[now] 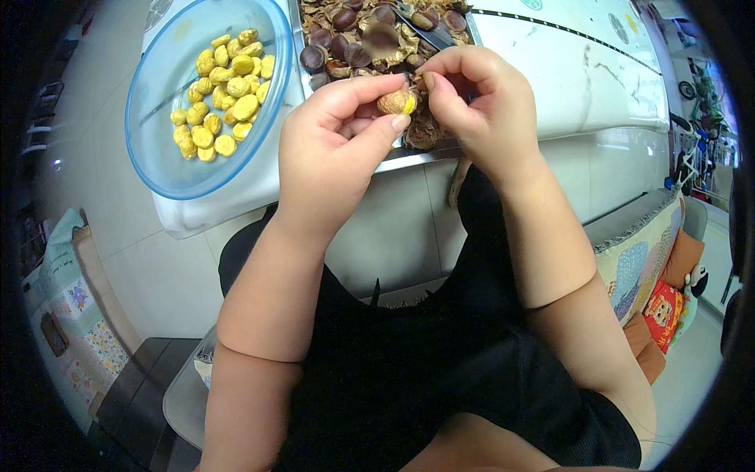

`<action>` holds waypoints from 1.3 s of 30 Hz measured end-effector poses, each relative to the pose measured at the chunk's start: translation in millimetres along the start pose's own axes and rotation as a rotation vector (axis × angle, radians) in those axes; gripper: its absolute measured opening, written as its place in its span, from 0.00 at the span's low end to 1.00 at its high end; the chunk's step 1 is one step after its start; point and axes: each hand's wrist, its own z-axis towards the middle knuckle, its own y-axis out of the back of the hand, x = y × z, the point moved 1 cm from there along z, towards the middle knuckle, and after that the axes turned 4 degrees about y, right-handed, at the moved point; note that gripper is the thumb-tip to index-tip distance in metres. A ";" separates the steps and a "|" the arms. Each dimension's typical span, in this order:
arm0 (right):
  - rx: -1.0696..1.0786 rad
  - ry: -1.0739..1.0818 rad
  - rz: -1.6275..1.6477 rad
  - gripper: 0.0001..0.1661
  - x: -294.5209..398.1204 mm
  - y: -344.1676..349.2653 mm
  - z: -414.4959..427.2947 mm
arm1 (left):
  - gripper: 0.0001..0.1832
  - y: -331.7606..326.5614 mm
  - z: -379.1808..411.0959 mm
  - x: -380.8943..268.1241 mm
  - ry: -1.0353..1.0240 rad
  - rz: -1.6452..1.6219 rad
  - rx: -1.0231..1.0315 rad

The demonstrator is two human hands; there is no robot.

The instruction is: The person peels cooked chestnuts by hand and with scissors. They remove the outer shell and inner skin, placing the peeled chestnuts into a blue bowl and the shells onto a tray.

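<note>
My left hand (330, 135) holds a partly peeled chestnut (396, 102) between thumb and fingers. Brown inner skin still covers most of the nut, and yellow flesh shows at its right end. Close beside it, my right hand (483, 106) pinches what looks like a small piece of chestnut skin (419, 73) between thumb and forefinger. Both hands are over the near part of a metal tray (392, 163). Dark unpeeled chestnuts (312, 58) and dry shell scraps (422, 134) lie in it. A dark-bladed tool (435, 36), partly hidden among them, lies behind my right hand.
To the left, a blue-rimmed clear bowl (137, 150) holds several peeled yellow chestnuts (238, 87). Bowl and tray stand on a white marbled table (566, 88). A sofa with a patterned cover (634, 268) and cushions (684, 259) is at right. Grey chair edge (183, 407) shows lower left.
</note>
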 end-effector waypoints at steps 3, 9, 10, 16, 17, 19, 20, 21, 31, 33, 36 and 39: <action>-0.003 0.041 0.015 0.06 -1.9 -1.8 0.7 | 0.18 0.0 1.4 0.2 -0.019 -0.031 -0.005; 0.078 0.136 0.010 0.06 -1.8 -0.1 1.4 | 0.19 2.9 2.3 5.9 -0.027 -0.005 -0.008; 0.086 0.115 0.021 0.06 0.4 -0.4 0.9 | 0.19 3.4 2.4 6.4 -0.021 -0.012 -0.013; 0.111 -0.021 0.156 0.07 1.1 -1.3 -2.3 | 0.18 3.9 4.8 9.2 -0.020 -0.040 -0.024; 0.109 -0.069 0.219 0.08 1.6 -1.6 -3.2 | 0.18 3.1 4.6 9.0 -0.032 -0.039 -0.029; 0.125 -0.101 0.248 0.08 0.9 -1.8 -3.4 | 0.17 2.7 4.7 8.5 -0.075 -0.016 -0.036; 0.132 -0.118 0.262 0.08 0.7 -1.6 -3.6 | 0.17 2.5 5.0 7.4 -0.106 0.005 -0.036; 0.134 -0.088 0.224 0.08 1.3 -1.4 -3.4 | 0.17 2.8 4.9 6.7 -0.137 0.028 -0.037; 0.175 0.285 -0.102 0.06 6.9 1.6 3.2 | 0.21 2.6 4.1 9.5 -0.079 0.108 -0.036; 0.180 0.293 -0.124 0.06 8.9 2.5 3.0 | 0.23 4.4 4.2 9.9 -0.084 0.152 -0.017; 0.186 0.291 -0.134 0.06 8.5 2.9 2.1 | 0.20 4.5 5.4 15.0 -0.109 0.106 -0.056; 0.203 0.290 -0.149 0.06 6.2 2.5 1.2 | 0.21 5.4 3.7 7.5 -0.060 0.168 0.010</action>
